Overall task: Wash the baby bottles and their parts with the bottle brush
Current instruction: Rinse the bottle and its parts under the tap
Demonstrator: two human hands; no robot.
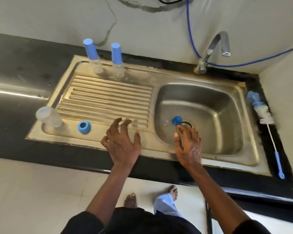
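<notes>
A dark worktop (15,68) against a pale wall carries one steel sink (240,92) with a ribbed drainboard (108,98) and one tap (210,51). There are three bottles: a capped bottle (95,56) and a second capped bottle (117,59) upright at the back, and an uncapped bottle (48,116) at the front left, near one blue ring (84,127). One blue part (176,120) lies in the basin. One bottle brush (260,112) lies right of the sink. The left hand (121,142) hovers over the drainboard, grip wide open and empty. The right hand (189,146) hangs over the basin, grip open, holding nothing, fingertips just beside the blue part
</notes>
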